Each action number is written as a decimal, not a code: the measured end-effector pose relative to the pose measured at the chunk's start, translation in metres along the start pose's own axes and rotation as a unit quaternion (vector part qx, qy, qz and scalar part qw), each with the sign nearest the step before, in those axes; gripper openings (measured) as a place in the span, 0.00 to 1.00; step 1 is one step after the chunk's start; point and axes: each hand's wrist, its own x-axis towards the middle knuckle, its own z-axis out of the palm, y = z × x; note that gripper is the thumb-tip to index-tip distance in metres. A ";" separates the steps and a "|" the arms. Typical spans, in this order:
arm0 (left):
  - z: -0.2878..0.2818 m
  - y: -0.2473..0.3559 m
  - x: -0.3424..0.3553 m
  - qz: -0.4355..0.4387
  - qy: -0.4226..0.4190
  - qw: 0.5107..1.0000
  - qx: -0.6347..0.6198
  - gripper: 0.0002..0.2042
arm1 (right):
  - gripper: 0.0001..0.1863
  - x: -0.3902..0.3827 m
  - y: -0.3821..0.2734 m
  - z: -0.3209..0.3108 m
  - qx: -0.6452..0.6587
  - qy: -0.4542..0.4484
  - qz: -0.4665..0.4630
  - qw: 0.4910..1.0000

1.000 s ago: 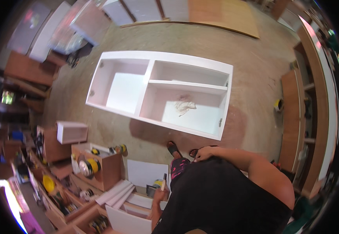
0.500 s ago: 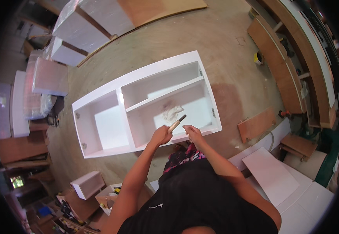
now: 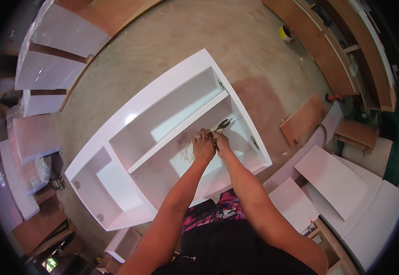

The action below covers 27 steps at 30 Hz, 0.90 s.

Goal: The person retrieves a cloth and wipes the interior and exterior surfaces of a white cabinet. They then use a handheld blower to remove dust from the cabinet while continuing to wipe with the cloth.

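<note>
Over the right part of a white cabinet [image 3: 151, 114], lying on its back with its compartments facing up, my two hands meet. A pair of pliers [image 3: 224, 124] points away from them, its dark forked jaws apart and its handles mostly hidden in the fingers. My left hand [image 3: 203, 146] shows its back, fingers bent and closed against the tool. Close against it, my right hand [image 3: 222, 142] is closed round the tool too. Below the hands, a crumpled whitish cloth or paper [image 3: 187, 150] lies in the compartment. Metal hinges [image 3: 254, 142] sit on the cabinet's inner side walls.
Brown boards [image 3: 302, 120] and white panels [image 3: 330, 181] lie to the right. Wrapped white cabinets [image 3: 68, 41] stand at the far left, with more pieces [image 3: 36, 137] below them. A yellow tub [image 3: 285, 33] stands on the concrete floor near a long brown cabinet [image 3: 318, 50].
My hands, apart before with the tool in my left, have come together farther over the compartment. The tool's jaws now show apart. My view has turned and moved closer to the cabinet.
</note>
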 end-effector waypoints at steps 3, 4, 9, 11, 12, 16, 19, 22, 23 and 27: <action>0.010 -0.013 0.016 0.047 0.012 0.999 -0.012 0.20 | 0.11 0.026 0.003 -0.010 0.009 0.014 0.008 1.000; 0.014 -0.017 0.019 0.063 0.021 0.998 -0.015 0.21 | 0.10 0.032 0.004 -0.013 0.003 0.020 0.011 1.000; 0.033 -0.030 0.035 0.090 0.082 0.993 -0.006 0.27 | 0.10 0.041 -0.005 -0.009 0.020 0.007 -0.035 0.999; 0.037 -0.029 0.040 0.085 0.074 0.994 -0.007 0.28 | 0.09 0.038 -0.015 -0.009 0.001 0.004 -0.031 0.999; 0.039 -0.029 0.041 0.078 0.068 0.995 -0.004 0.29 | 0.09 0.035 -0.019 -0.007 -0.019 0.003 -0.035 0.999; 0.044 -0.030 0.041 0.077 0.075 0.994 -0.011 0.31 | 0.08 0.037 -0.026 -0.005 -0.074 0.018 -0.053 0.996; 0.052 -0.033 0.044 0.078 0.069 0.995 -0.006 0.30 | 0.08 0.039 -0.026 -0.004 -0.083 0.027 -0.062 0.994; 0.057 -0.035 0.047 0.080 0.069 0.994 -0.010 0.30 | 0.08 0.045 -0.024 -0.008 -0.079 0.026 -0.069 0.994; 0.057 -0.035 0.047 0.080 0.075 0.994 -0.011 0.30 | 0.08 0.045 -0.024 -0.009 -0.079 0.024 -0.075 0.994; 0.055 -0.035 0.048 0.077 0.080 0.994 -0.022 0.29 | 0.08 0.048 -0.026 -0.011 -0.081 0.014 -0.075 0.994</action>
